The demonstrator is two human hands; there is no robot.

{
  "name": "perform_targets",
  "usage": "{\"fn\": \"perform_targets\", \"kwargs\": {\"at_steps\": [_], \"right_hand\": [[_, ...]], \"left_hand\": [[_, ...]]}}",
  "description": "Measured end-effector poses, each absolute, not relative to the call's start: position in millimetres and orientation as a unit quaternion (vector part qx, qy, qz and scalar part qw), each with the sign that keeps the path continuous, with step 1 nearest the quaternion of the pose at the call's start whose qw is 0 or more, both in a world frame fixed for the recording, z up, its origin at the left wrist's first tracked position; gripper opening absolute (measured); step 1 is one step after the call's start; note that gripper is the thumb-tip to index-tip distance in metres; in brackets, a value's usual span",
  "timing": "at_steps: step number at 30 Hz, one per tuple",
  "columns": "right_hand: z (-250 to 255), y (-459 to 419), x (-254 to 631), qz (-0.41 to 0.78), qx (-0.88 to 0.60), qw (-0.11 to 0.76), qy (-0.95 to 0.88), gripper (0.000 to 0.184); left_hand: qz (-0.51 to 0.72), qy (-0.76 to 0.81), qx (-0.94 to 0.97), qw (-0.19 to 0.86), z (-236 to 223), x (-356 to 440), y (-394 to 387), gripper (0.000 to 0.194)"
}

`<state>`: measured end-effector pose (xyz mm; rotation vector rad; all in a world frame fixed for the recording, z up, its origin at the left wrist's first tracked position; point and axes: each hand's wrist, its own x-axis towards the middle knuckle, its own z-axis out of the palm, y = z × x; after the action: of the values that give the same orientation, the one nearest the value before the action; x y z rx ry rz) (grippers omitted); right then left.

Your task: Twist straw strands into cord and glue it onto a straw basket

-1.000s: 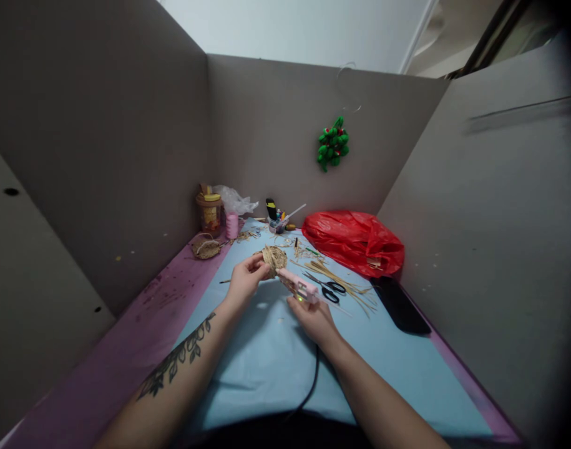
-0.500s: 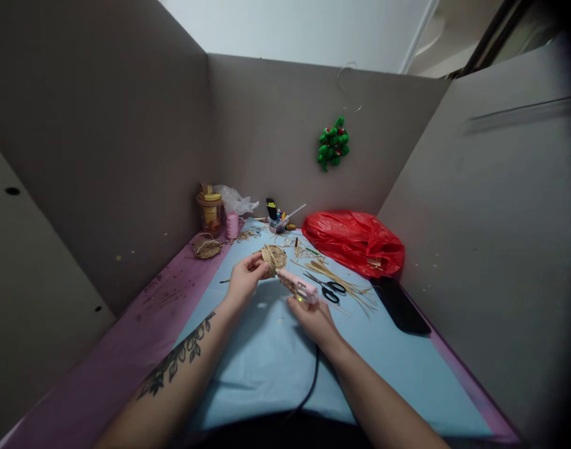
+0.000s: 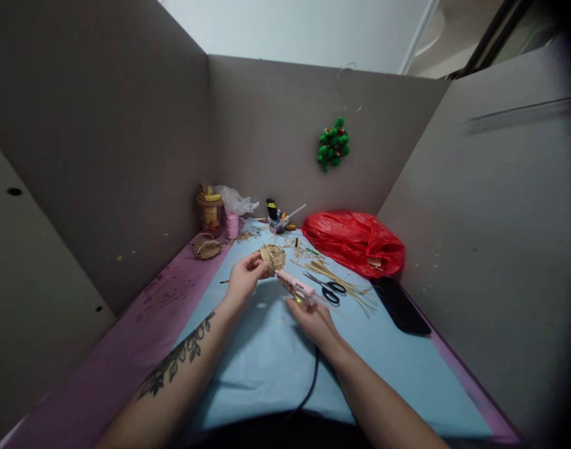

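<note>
Glue gun [image 3: 295,287]: pale pink, yellow-green light [image 3: 298,300] on it. Cord [image 3: 316,369]: black. Woven piece [image 3: 274,257]: straw tan, strand texture all over. Straw strips [image 3: 319,267]: golden tan. Scissors [image 3: 324,285]: black-handled, grey-bladed. Cloth [image 3: 266,362]: plain light blue. Sheet [image 3: 140,340]: mauve, dark reddish blotches. Bag [image 3: 346,234]: bright red. Spool [image 3: 232,226]: pink. Ornament [image 3: 332,146]: green, red and white bits. Tattoo [image 3: 194,342]: dark, leafy pattern. Walls [image 3: 276,125]: grey.
</note>
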<state>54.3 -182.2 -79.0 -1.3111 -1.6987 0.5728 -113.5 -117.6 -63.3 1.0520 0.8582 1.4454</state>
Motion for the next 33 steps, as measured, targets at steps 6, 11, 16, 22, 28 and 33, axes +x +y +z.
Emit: {"fn": "perform_targets", "kwargs": {"at_steps": [6,11,16,22,28,33], "right_hand": [[-83.0,-180.5,54.5,0.244,-0.548,0.432,-0.673,0.037],[-83.6,-179.4,55.1,0.241,-0.542,0.431,-0.680,0.036],[-84.5,-180.7,54.9,0.248,-0.551,0.427,-0.673,0.035],[-82.8,-181.1,54.6,0.238,-0.555,0.419,-0.677,0.035],[-83.2,-180.7,53.1,0.238,-0.543,0.431,-0.680,0.032],[-83.4,-180.1,52.6,0.233,-0.541,0.429,-0.685,0.033]], "left_hand": [[0.613,0.357,0.437,0.553,-61.8,-113.3,-118.9,0.053],[0.616,0.357,0.434,0.552,-63.6,-113.4,-117.6,0.054],[0.618,0.352,0.435,0.553,-67.2,-114.7,-114.5,0.054],[0.621,0.355,0.426,0.554,-65.9,-115.2,-114.8,0.054],[0.624,0.359,0.423,0.550,-66.3,-115.5,-114.8,0.053],[0.625,0.352,0.418,0.557,-64.1,-115.0,-115.9,0.054]]}}
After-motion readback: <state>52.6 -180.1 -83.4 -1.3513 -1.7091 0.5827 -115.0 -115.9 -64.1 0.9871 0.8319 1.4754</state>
